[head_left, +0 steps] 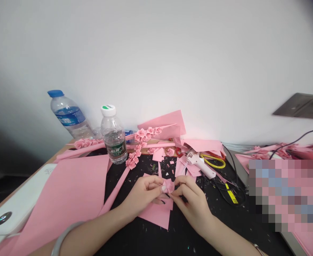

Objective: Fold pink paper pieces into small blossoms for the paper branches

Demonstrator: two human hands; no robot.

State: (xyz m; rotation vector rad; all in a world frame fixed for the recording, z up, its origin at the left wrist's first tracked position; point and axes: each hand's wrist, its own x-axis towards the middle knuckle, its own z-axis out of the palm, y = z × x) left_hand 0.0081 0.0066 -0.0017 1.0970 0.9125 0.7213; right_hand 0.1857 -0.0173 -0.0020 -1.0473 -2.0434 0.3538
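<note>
Smooth bangle [59, 241] around left forearm [100, 229]; left hand [142, 193], right hand [193, 200] pinching creased paper flower [169, 185] above flat pink sheet [157, 216].

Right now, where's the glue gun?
Head view, right of centre: the white glue gun lies beyond the right hand, by pink paper scraps and beside the yellow loop.
</note>
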